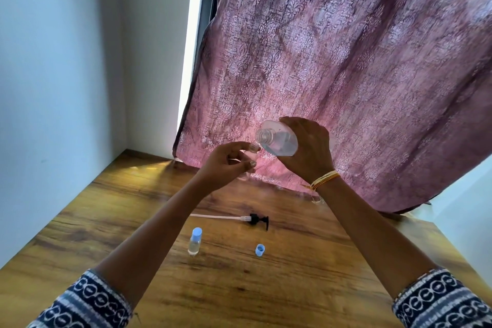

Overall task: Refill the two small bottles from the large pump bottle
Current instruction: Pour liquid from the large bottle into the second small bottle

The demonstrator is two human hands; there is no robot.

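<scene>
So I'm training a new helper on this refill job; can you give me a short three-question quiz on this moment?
1. True or false: the pump head is screwed onto the large bottle.
2. Which of the hands holds the large bottle? A) left hand B) right hand
3. Fill in: the loose blue cap lies on the ____, right of the capped small bottle.

Key
1. False: it lies on the wooden table with its tube attached.
2. B: the right hand tilts it, open mouth toward the small clear bottle the left hand grips.
3. table
</scene>
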